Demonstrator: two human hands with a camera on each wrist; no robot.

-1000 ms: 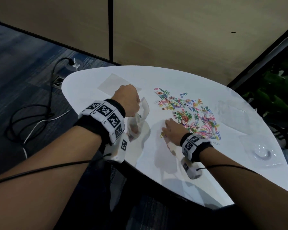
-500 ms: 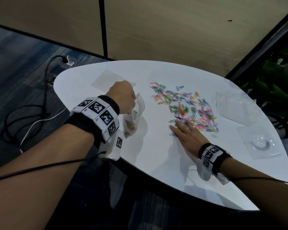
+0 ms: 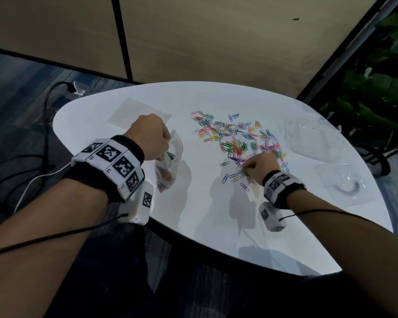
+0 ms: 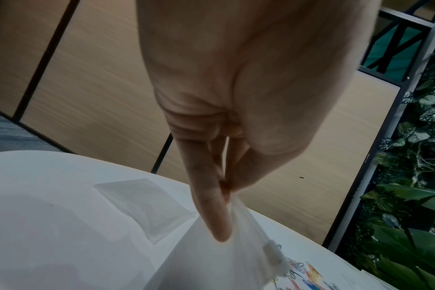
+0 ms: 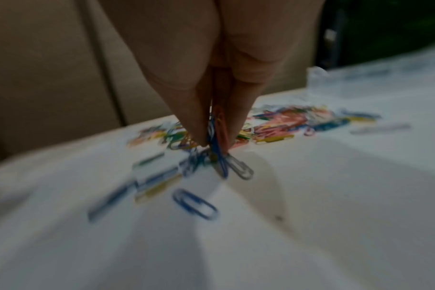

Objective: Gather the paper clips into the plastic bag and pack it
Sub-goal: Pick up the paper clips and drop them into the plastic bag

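Note:
A heap of coloured paper clips is spread over the middle of the white table. My left hand pinches the top edge of a small clear zip bag that hangs over the table's left part with a few clips inside; the pinch shows in the left wrist view on the bag. At the near edge of the heap, my right hand has its fingertips bunched on several paper clips. Loose clips lie just in front of it.
A spare flat clear bag lies at the table's far left. Clear plastic packaging and a clear tray sit at the right. Cables trail on the floor to the left. Plants stand beyond the right edge.
My right hand went from lying flat by the heap to pinching a small bunch of clips with its fingers drawn together. The left hand has kept holding the bag up.

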